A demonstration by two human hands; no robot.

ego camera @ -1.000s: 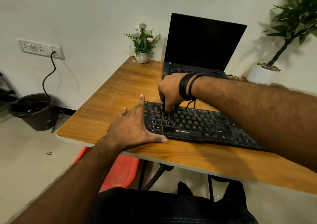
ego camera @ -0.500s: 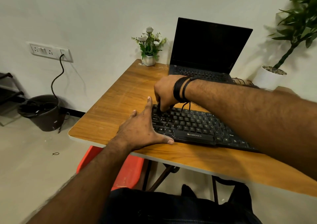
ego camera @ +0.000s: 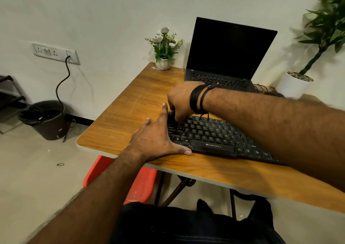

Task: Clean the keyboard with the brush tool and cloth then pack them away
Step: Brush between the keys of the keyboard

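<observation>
A black keyboard (ego camera: 214,137) lies along the near edge of the wooden table (ego camera: 130,116). My left hand (ego camera: 158,139) lies flat with straight fingers over the keyboard's left end, thumb along its front edge. My right hand (ego camera: 180,101) reaches across from the right, its fingers curled down round a small dark brush tool (ego camera: 172,115) whose tip touches the top-left keys. Most of the tool is hidden by the fingers. No cloth is in view.
An open black laptop (ego camera: 227,57) stands behind the keyboard, a small flower pot (ego camera: 164,62) to its left. A white plant pot (ego camera: 295,84) sits at the far right. A red stool (ego camera: 138,180) is under the table, a dark bin (ego camera: 46,120) by the wall.
My right hand with the brush tool has slid left along the upper keys towards the keyboard's left corner. My left hand has stayed on the keyboard's left end.
</observation>
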